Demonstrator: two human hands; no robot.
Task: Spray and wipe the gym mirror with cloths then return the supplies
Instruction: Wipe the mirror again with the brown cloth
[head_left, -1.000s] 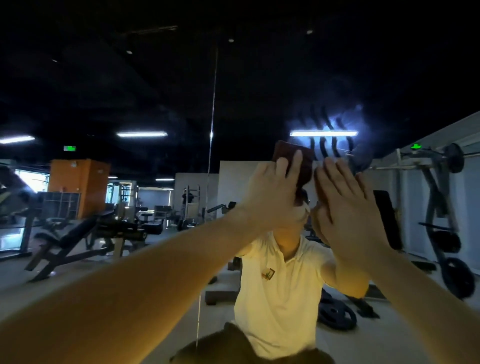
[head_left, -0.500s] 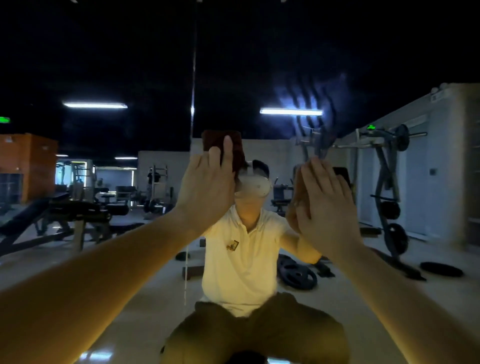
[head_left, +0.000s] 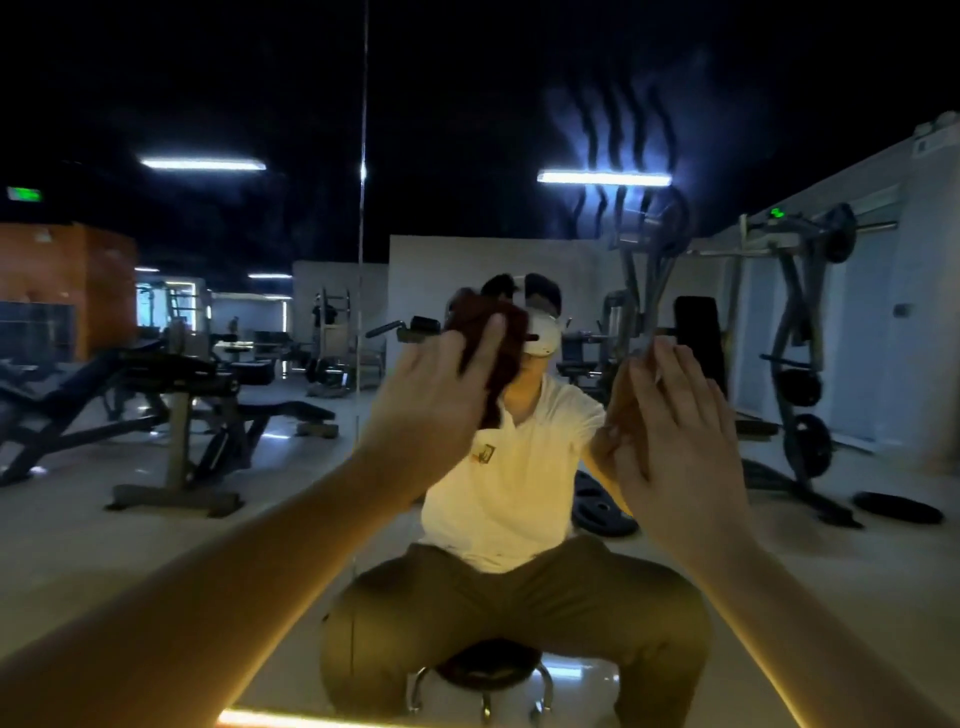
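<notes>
Large wall-mounted gym mirror (head_left: 208, 78), dark brown folded cloth (head_left: 501, 332) pressed flat to its glass by left hand (head_left: 431, 410), fingers straight, close together, right hand (head_left: 675, 447) flat alongside, fingers together, smeared streaks (head_left: 623, 130) higher on the glass

We get one view only: wide-angle head cam, facing the mirror (head_left: 218, 519) straight on & close, left hand (head_left: 431, 410) & right hand (head_left: 675, 447) on the glass; our reflection (head_left: 519, 493) sits center frame, forearms (head_left: 208, 597) at btm corners.
</notes>
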